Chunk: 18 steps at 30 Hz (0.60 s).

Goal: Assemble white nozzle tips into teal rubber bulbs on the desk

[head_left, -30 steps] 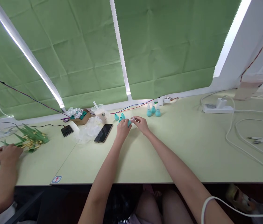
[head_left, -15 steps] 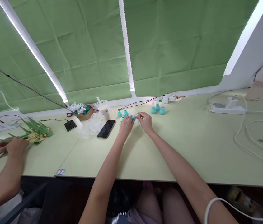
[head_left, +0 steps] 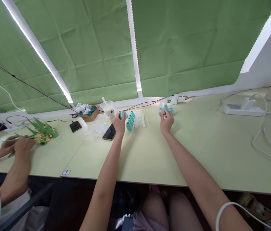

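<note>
My left hand (head_left: pixel 119 124) is closed on a small teal bulb (head_left: pixel 124 115), left of a row of open-necked teal bulbs (head_left: pixel 130 122). Beside that row lie clear tips (head_left: pixel 136 120) and several small whitish pieces (head_left: pixel 143 121). Farther right, my right hand (head_left: pixel 166 122) pinches a teal bulb with a clear tip (head_left: pixel 160 112), partly covered by my fingers. It is among other clear-tipped teal bulbs (head_left: pixel 171 109) standing toward the back of the table.
A phone (head_left: pixel 109 133), crumpled clear plastic bags (head_left: pixel 97 128), a drink cup (head_left: pixel 108 109) and a cardboard box (head_left: pixel 90 116) lie to the left. Farther left, another person's hands (head_left: pixel 22 144) handle green artificial leaves (head_left: pixel 41 128). A power strip (head_left: pixel 243 110) with white cables is at right.
My hands have moved apart from their joint hold on a bulb and clear piece. The left went left to the bulb row; the right went right to the clear-tipped bulbs.
</note>
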### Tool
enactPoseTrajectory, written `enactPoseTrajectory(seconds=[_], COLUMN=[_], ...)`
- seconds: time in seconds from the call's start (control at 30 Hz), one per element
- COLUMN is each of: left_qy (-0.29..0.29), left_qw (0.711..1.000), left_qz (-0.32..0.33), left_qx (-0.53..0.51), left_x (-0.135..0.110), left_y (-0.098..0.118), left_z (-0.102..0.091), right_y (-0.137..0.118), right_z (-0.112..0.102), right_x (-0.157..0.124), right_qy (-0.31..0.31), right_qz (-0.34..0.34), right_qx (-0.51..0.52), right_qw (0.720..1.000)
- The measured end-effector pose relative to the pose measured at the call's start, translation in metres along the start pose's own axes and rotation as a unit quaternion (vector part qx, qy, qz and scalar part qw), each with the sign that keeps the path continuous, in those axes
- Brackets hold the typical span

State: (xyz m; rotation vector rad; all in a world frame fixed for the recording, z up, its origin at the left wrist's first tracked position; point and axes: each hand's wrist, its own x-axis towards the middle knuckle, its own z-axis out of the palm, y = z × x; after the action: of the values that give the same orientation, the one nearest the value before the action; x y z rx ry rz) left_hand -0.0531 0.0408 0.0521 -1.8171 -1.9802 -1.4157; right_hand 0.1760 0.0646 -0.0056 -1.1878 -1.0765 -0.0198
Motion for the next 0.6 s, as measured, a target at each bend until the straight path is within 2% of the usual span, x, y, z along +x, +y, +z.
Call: enactPoseTrajectory(seconds=[0.07,0.13,0.23,0.33,0.47,0.6], left_qy=[0.016,-0.011,-0.056,-0.083,-0.068,-0.051], left_qw=[0.998,0.995,0.993,0.991,0.988,0.99], left_qz=[-0.056,-0.094,-0.095,-0.097,-0.136,-0.135], left_qx=[-0.04,-0.035,0.037,0.044,0.024,-0.007], left_x=[0.018,0.033,0.046,0.047,0.043,0.044], left_y=[-0.014,-0.029,-0.051,-0.067,-0.072,-0.067], left_z=[0.006,0.017,0.036,0.052,0.065,0.07], right_y=[0.007,0.007,0.003,0.0,0.001,0.003], right_z=[0.001,0.004,0.007,0.008,0.008,0.009], right_x=[-0.003,-0.008,-0.013,-0.014,-0.013,-0.013], right_qy=[-0.022,-0.068,-0.137,-0.163,-0.171,-0.176], right_qz=[-0.021,-0.068,-0.125,-0.138,-0.131,-0.119], right_qx=[-0.021,-0.035,-0.053,-0.066,-0.068,-0.076], right_qw=[0.999,0.995,0.981,0.975,0.974,0.974])
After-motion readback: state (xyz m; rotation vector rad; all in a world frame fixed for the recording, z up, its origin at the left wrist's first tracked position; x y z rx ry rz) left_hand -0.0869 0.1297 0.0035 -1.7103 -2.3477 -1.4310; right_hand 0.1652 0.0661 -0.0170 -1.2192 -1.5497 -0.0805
